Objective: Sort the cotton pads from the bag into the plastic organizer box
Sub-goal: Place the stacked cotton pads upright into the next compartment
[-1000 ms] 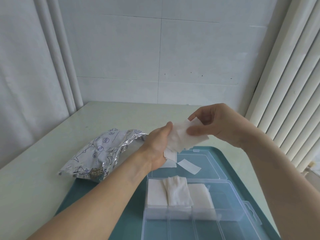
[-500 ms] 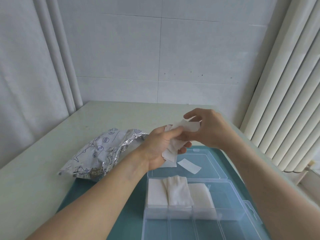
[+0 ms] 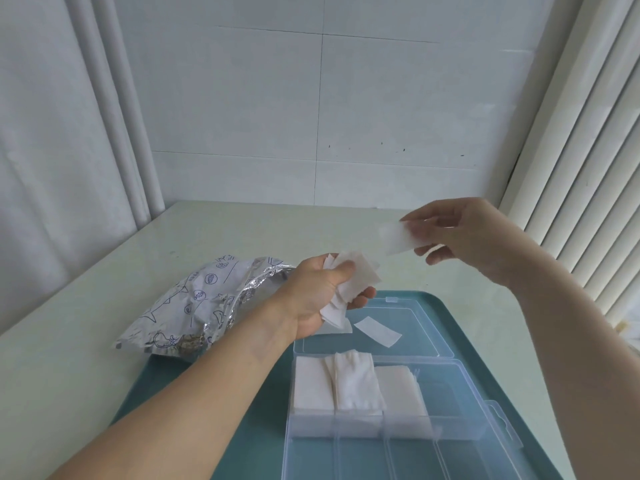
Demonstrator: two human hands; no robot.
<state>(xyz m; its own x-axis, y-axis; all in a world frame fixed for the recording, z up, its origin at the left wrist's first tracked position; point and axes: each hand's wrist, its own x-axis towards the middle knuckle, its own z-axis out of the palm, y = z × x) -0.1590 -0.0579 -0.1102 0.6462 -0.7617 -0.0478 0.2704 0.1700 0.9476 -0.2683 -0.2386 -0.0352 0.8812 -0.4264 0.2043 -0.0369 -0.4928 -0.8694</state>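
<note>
Where both hands met over one bunch a second ago, now parted. Underneath, glossy teal tray [image 3: 166, 393]; on it, clear rigid organizer box [image 3: 467, 403], far row holding three flat white stacks [image 3: 349, 382]. Beside, crinkled foil bag [image 3: 194, 306], mouth open. Left hand [image 3: 322, 292] curled round soft cotton pads [image 3: 356, 277]; right hand [image 3: 464, 237] pinching a single pad [image 3: 398, 237], blurred, lifted clear. Probably ready for dropping into a compartment.

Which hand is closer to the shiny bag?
Left. The left hand, gripping pads, is right beside the bag opening; the right hand is raised far to its right.
</note>
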